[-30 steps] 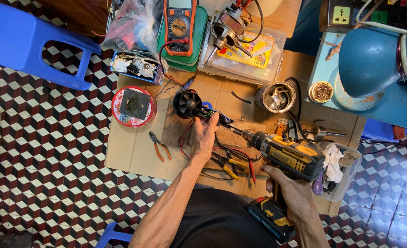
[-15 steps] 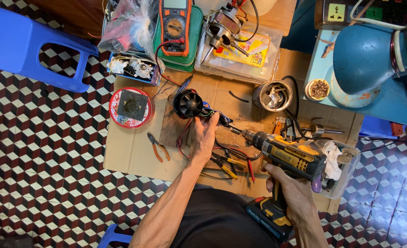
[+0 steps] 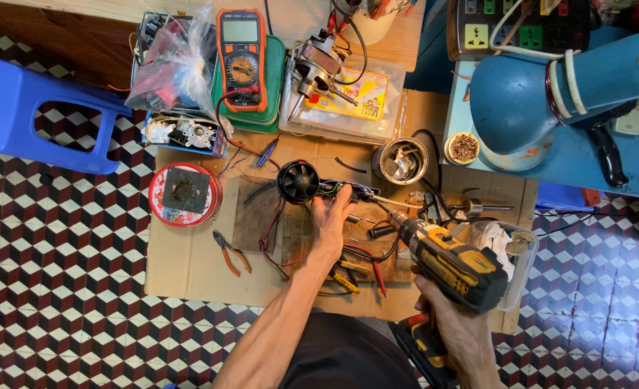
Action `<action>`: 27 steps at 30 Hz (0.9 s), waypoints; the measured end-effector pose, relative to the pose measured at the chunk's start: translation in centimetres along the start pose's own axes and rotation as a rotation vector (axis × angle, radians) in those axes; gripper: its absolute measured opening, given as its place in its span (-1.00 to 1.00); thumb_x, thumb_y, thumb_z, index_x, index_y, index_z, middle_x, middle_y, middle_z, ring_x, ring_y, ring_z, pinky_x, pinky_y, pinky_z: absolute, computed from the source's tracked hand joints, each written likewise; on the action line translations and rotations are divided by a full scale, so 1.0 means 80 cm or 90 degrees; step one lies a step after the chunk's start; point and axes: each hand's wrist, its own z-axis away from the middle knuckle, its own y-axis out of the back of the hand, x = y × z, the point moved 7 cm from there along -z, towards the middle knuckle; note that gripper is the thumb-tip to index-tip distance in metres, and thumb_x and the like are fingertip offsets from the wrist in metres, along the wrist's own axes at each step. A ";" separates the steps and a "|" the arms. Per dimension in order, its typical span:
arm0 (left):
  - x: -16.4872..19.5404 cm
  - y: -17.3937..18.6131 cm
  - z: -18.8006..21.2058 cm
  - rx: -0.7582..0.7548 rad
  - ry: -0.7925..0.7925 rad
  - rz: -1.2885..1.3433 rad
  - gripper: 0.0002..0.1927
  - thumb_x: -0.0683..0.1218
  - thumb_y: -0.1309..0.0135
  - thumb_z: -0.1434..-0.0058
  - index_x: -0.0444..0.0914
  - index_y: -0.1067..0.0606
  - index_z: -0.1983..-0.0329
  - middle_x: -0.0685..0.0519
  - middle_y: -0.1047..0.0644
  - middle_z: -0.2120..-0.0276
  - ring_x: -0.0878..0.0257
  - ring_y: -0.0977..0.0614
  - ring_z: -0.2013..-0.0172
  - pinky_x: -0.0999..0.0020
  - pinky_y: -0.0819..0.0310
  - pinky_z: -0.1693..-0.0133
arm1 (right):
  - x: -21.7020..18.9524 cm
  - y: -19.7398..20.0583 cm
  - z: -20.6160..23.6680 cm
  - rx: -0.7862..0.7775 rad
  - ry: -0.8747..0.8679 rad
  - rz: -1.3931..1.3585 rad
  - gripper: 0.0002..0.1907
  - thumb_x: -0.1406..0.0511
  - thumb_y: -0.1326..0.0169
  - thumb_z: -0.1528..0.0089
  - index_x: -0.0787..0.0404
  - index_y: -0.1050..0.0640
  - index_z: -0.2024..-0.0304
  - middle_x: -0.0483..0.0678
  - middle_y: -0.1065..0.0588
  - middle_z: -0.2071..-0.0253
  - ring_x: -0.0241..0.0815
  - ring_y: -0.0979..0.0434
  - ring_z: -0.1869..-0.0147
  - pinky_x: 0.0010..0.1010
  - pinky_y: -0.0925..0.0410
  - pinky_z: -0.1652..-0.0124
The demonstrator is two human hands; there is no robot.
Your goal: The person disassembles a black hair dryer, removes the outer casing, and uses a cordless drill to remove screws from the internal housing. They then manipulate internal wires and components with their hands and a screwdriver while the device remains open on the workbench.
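Black fan motor [image 3: 298,181], round with dark blades around a central hub and thin red and black wires trailing off it, lies on the cardboard sheet [image 3: 189,266] near the middle of the workspace, right of a red round tin [image 3: 184,194] and orange-handled pliers [image 3: 231,252]. Just right of the motor, the left hand [image 3: 331,220] presses down flat, fingers spread over the attached piece, apparently to steady it against the tool. Further right, the right hand [image 3: 455,324] wraps closed around the grip of a yellow cordless drill [image 3: 449,261], whose bit points left towards the held part
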 end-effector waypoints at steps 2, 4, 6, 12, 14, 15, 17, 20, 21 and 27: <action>0.001 -0.017 -0.007 -0.021 0.004 -0.014 -0.52 -0.05 -0.29 -0.18 -0.27 -0.36 -0.08 0.00 -0.56 0.04 0.19 -0.61 -0.02 0.07 -0.60 -0.09 | -0.007 0.012 0.002 0.031 0.042 -0.001 -0.74 0.32 -0.24 -0.17 0.38 -0.65 0.15 0.08 -0.55 0.52 -0.18 -0.52 0.50 -0.34 -0.40 0.47; 0.001 -0.037 -0.015 -0.032 0.016 -0.003 -0.53 -0.06 -0.27 -0.18 -0.25 -0.36 -0.08 0.01 -0.56 0.04 0.19 -0.61 -0.01 0.07 -0.58 -0.07 | -0.019 0.023 0.003 0.048 0.094 0.004 -0.75 0.32 -0.24 -0.16 0.37 -0.64 0.17 0.04 -0.56 0.51 -0.19 -0.53 0.50 -0.35 -0.43 0.47; -0.002 -0.056 -0.026 -0.046 0.021 0.019 -0.53 -0.07 -0.27 -0.17 -0.23 -0.36 -0.09 0.03 -0.56 0.04 0.20 -0.61 -0.01 0.07 -0.58 -0.05 | -0.037 0.032 -0.004 0.040 0.157 0.022 -0.74 0.30 -0.23 -0.15 0.32 -0.62 0.16 -0.02 -0.58 0.49 -0.22 -0.57 0.49 -0.37 -0.48 0.47; -0.021 -0.067 -0.054 -0.066 0.023 0.023 -0.43 -0.02 -0.27 -0.18 -0.25 -0.30 -0.16 0.00 -0.54 -0.03 0.17 -0.58 -0.08 0.10 -0.59 -0.08 | -0.058 0.028 -0.043 0.015 0.174 0.067 -0.72 0.29 -0.24 -0.15 0.31 -0.63 0.13 0.00 -0.60 0.41 -0.22 -0.54 0.44 -0.35 -0.45 0.43; -0.028 -0.063 -0.056 -0.075 0.029 -0.015 -0.37 0.02 -0.26 -0.18 -0.26 -0.26 -0.22 -0.05 -0.54 -0.09 0.17 -0.58 -0.13 0.13 -0.58 -0.10 | -0.058 0.022 -0.048 0.000 0.191 0.057 -0.70 0.29 -0.24 -0.15 0.29 -0.63 0.10 -0.01 -0.60 0.39 -0.24 -0.54 0.44 -0.37 -0.46 0.43; -0.030 -0.063 -0.058 -0.070 0.031 -0.016 -0.35 0.03 -0.25 -0.19 -0.27 -0.24 -0.24 -0.07 -0.51 -0.12 0.16 -0.57 -0.15 0.12 -0.56 -0.13 | -0.058 0.021 -0.050 -0.005 0.198 0.052 -0.69 0.29 -0.24 -0.15 0.28 -0.62 0.08 -0.01 -0.60 0.37 -0.25 -0.53 0.44 -0.38 -0.46 0.42; -0.032 -0.061 -0.060 -0.058 0.036 -0.018 -0.30 0.06 -0.24 -0.20 -0.27 -0.20 -0.27 -0.11 -0.46 -0.16 0.13 -0.54 -0.19 0.11 -0.53 -0.19 | -0.055 0.021 -0.055 -0.015 0.190 0.036 -0.69 0.29 -0.24 -0.14 0.28 -0.61 0.09 -0.03 -0.61 0.35 -0.26 -0.54 0.44 -0.39 -0.48 0.43; -0.039 -0.059 -0.061 -0.023 0.082 -0.122 0.02 0.12 -0.19 -0.23 -0.19 0.19 -0.52 -0.08 -0.36 -0.28 0.04 -0.52 -0.22 0.13 -0.43 -0.27 | -0.049 0.023 -0.066 -0.025 0.152 0.042 -0.70 0.30 -0.25 -0.14 0.30 -0.62 0.11 -0.01 -0.61 0.36 -0.23 -0.53 0.46 -0.37 -0.47 0.46; -0.039 -0.060 -0.062 -0.022 0.085 -0.143 0.02 0.14 -0.18 -0.23 -0.19 0.21 -0.51 -0.09 -0.36 -0.29 0.03 -0.51 -0.22 0.13 -0.42 -0.27 | -0.049 0.026 -0.070 -0.025 0.136 0.049 -0.71 0.30 -0.25 -0.14 0.31 -0.62 0.11 0.01 -0.61 0.37 -0.22 -0.52 0.47 -0.36 -0.46 0.47; -0.040 -0.070 -0.074 -0.078 -0.010 -0.140 -0.16 0.15 -0.15 -0.30 -0.45 -0.13 -0.43 -0.20 -0.45 -0.27 0.00 -0.50 -0.28 0.01 -0.39 -0.26 | -0.066 0.036 -0.098 -0.043 0.126 0.143 -0.70 0.27 -0.24 -0.15 0.28 -0.65 0.10 0.00 -0.61 0.40 -0.23 -0.54 0.47 -0.38 -0.43 0.47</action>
